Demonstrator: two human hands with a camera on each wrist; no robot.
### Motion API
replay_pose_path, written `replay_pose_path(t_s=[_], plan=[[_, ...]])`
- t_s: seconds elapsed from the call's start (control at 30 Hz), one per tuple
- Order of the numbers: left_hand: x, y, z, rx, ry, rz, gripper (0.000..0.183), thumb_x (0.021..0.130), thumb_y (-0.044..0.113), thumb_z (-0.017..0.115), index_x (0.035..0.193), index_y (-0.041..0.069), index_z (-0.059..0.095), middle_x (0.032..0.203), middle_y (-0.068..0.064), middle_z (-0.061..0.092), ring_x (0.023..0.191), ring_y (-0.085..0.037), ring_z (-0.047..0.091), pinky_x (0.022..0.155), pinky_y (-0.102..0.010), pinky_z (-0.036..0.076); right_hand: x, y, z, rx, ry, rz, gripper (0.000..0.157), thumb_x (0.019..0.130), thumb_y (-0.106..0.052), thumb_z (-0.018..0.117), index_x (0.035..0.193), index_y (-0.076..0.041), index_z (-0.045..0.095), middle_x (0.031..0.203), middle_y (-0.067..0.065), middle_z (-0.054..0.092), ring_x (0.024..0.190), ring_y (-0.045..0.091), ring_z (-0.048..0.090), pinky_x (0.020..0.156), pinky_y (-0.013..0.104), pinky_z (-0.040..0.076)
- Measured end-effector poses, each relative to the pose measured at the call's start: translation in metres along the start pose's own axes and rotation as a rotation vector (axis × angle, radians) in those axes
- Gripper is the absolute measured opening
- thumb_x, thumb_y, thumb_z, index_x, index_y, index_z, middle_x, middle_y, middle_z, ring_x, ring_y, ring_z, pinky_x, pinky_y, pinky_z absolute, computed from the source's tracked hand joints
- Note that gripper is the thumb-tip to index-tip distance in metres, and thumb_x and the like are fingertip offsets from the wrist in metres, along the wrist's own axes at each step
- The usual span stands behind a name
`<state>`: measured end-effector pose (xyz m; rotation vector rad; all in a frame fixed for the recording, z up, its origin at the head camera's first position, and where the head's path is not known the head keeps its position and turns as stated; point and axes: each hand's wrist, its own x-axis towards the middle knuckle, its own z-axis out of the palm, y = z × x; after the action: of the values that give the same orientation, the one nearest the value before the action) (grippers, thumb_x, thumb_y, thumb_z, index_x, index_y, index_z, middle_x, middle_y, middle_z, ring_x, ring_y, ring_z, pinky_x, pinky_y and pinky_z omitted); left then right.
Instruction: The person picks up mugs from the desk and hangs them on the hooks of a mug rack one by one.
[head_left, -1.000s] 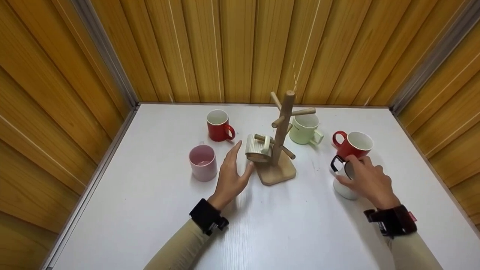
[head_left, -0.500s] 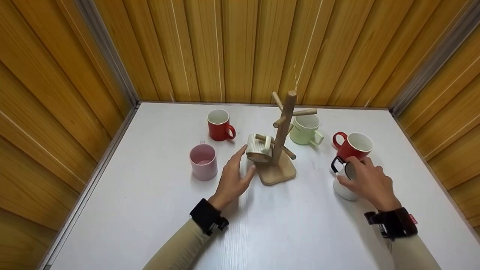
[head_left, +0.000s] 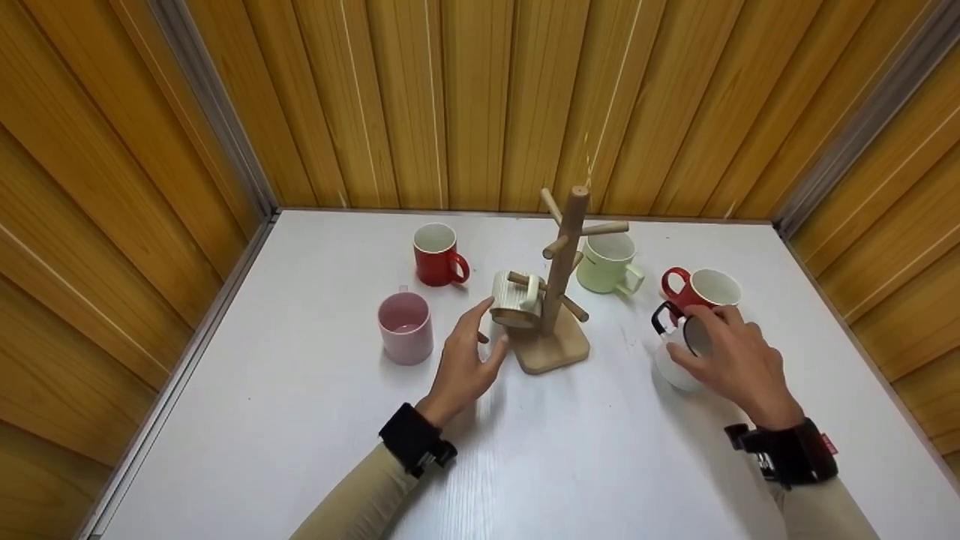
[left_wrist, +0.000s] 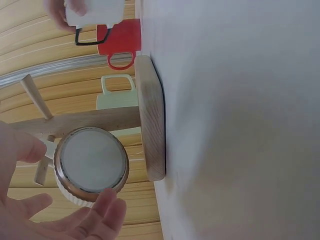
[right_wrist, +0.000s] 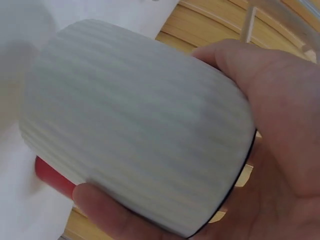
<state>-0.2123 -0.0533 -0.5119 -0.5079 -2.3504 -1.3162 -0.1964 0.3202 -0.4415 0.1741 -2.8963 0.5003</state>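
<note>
My right hand [head_left: 739,365] grips a white ribbed mug [head_left: 679,367] with a black rim and black handle, thumb and fingers around its upper part. In the left wrist view, a gap shows between this mug [left_wrist: 95,11] and the tabletop. A cream ribbed mug [head_left: 516,298] with a brown base hangs tilted by its handle on a lower peg of the wooden mug rack [head_left: 568,255]. Beside it, my left hand [head_left: 465,367] has its thumb and fingers spread around the mug's base [left_wrist: 92,160]; whether the fingertips touch cannot be told.
A pink mug [head_left: 406,330] and a red mug [head_left: 436,255] stand left of the rack. Behind it on the right is a light green mug [head_left: 606,264]. Another red mug [head_left: 712,289] stands just beyond my right hand. Wood-panelled walls [head_left: 465,105] enclose the white table [head_left: 315,450].
My left hand has moved slightly right, closer to the hanging cream mug. The white mug in my right hand has shifted a little left and up in the head view.
</note>
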Motion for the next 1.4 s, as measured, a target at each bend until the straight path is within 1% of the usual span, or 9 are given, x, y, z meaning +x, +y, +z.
replay_pose_path(t_s=[0.2,0.37,0.63,0.73,0.83,0.93,1.0,1.23,1.4], plan=[[-0.002,0.01,0.0,-0.005,0.015,0.051,0.056,0.097,0.014,0.068,0.148,0.003,0.049,0.141,-0.013,0.057,0.087,-0.028,0.064,0.078,-0.041,0.055,-0.006,-0.016,-0.003,0.078,0.095,-0.054,0.061,0.088,-0.038,0.078,0.139,-0.01,0.06,0.128,0.025,0.053,0.103,0.048,0.054,0.068,0.067,0.052],[-0.002,0.026,-0.001,-0.036,0.018,0.079,0.052,0.097,0.014,0.068,0.145,0.004,0.052,0.124,-0.009,0.065,0.085,-0.02,0.064,0.069,-0.039,0.056,-0.009,-0.03,-0.005,0.178,0.175,-0.101,0.058,0.087,-0.033,0.082,0.136,-0.011,0.063,0.126,0.022,0.055,0.112,0.045,0.057,0.079,0.067,0.052],[-0.005,0.046,0.003,-0.112,-0.087,0.172,0.042,0.101,0.019,0.066,0.141,0.009,0.056,0.1,-0.002,0.071,0.083,-0.013,0.067,0.067,-0.03,0.056,-0.019,-0.046,-0.012,0.331,0.261,-0.144,0.053,0.083,-0.019,0.085,0.132,-0.009,0.065,0.127,0.021,0.058,0.115,0.042,0.057,0.088,0.07,0.049],[-0.005,0.052,0.004,-0.158,-0.139,0.174,0.042,0.101,0.02,0.066,0.141,0.011,0.055,0.103,-0.005,0.073,0.084,-0.012,0.069,0.069,-0.032,0.059,-0.022,-0.051,-0.014,0.382,0.294,-0.165,0.054,0.082,-0.014,0.086,0.131,-0.01,0.065,0.127,0.019,0.059,0.114,0.04,0.058,0.087,0.067,0.051],[-0.005,0.056,0.006,-0.203,-0.185,0.173,0.043,0.101,0.021,0.066,0.142,0.012,0.054,0.112,-0.008,0.073,0.087,-0.01,0.071,0.072,-0.029,0.061,-0.025,-0.056,-0.015,0.418,0.328,-0.173,0.055,0.081,-0.011,0.086,0.132,-0.011,0.066,0.128,0.014,0.061,0.113,0.034,0.058,0.09,0.042,0.052],[-0.005,0.06,0.009,-0.256,-0.223,0.183,0.049,0.1,0.022,0.069,0.145,0.011,0.051,0.125,-0.009,0.07,0.092,-0.009,0.072,0.075,-0.023,0.06,-0.027,-0.061,-0.013,0.456,0.345,-0.18,0.056,0.082,-0.009,0.085,0.134,-0.011,0.064,0.131,0.009,0.061,0.111,0.026,0.057,0.088,0.017,0.044],[-0.005,0.063,0.011,-0.287,-0.243,0.189,0.055,0.099,0.022,0.071,0.147,0.011,0.048,0.132,-0.008,0.066,0.096,-0.009,0.072,0.076,-0.021,0.059,-0.028,-0.065,-0.011,0.491,0.35,-0.193,0.056,0.082,-0.007,0.084,0.135,-0.01,0.064,0.131,0.006,0.061,0.109,0.021,0.056,0.086,0.009,0.041],[-0.005,0.072,0.016,-0.441,-0.321,0.123,0.079,0.092,0.019,0.08,0.156,0.005,0.035,0.149,-0.014,0.051,0.107,-0.024,0.072,0.08,-0.027,0.06,-0.029,-0.078,0.003,0.637,0.336,-0.26,0.056,0.082,-0.001,0.08,0.134,-0.009,0.063,0.125,0.001,0.062,0.1,0.013,0.062,0.072,0.013,0.054],[-0.004,0.077,0.017,-0.488,-0.354,0.082,0.092,0.086,0.019,0.085,0.16,0.014,0.03,0.153,-0.005,0.047,0.109,-0.017,0.07,0.085,-0.033,0.06,-0.03,-0.084,0.016,0.737,0.277,-0.264,0.055,0.084,0.002,0.075,0.136,-0.01,0.06,0.122,0.0,0.06,0.095,0.015,0.067,0.057,0.025,0.059]])
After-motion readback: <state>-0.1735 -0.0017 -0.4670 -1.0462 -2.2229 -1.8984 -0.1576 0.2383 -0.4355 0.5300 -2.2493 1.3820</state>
